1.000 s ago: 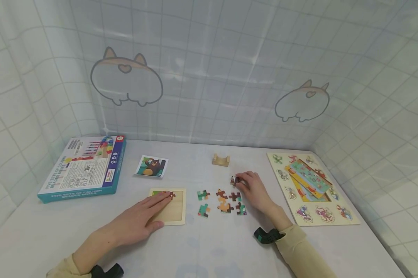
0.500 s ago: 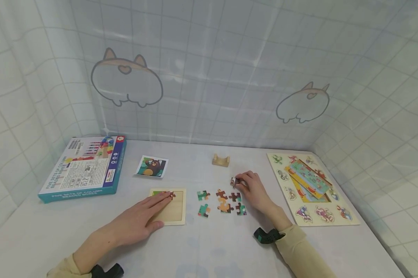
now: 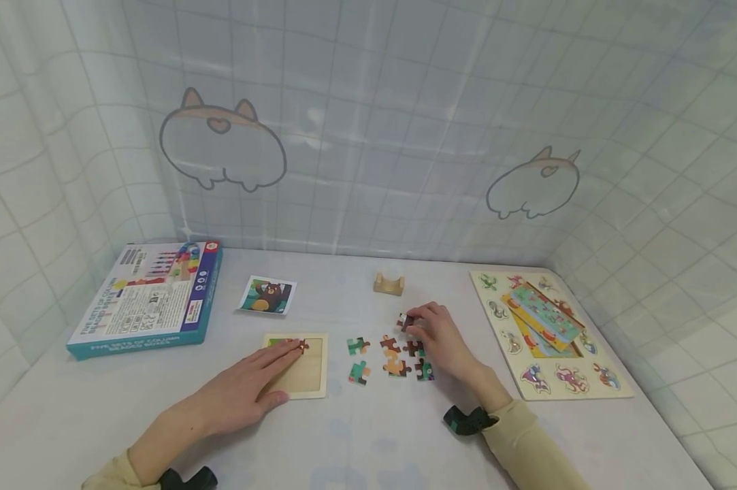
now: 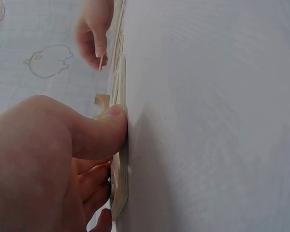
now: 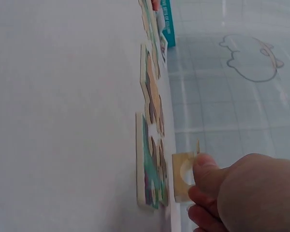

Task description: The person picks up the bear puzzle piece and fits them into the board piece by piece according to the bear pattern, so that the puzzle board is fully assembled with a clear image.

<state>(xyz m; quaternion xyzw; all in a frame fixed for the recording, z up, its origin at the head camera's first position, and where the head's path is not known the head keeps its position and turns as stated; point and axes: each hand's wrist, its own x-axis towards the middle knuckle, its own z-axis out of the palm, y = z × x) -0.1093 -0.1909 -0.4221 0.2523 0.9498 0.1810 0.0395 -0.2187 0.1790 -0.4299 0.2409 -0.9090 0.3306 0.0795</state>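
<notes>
My left hand rests flat with extended fingers over the left part of a small square wooden puzzle tray, its thumb at the near rim. Green and brown puzzle pieces show beside the fingertips at the tray's top edge; the rest lies under the hand. Between thumb and fingers, my right hand pinches a brown and white puzzle piece, raised over the table. In the right wrist view only a thin edge of this piece shows. Just below it lie several loose jigsaw pieces in green, orange and brown.
Behind the tray lies a bear picture card. A boxed toy set is at the left, and a small notched wooden block stands at the back. On the right, an animal puzzle board carries two colourful cards.
My right hand has shifted slightly left with the pinched puzzle piece, which is now above the brown loose pieces. The left hand keeps its place on the tray.
</notes>
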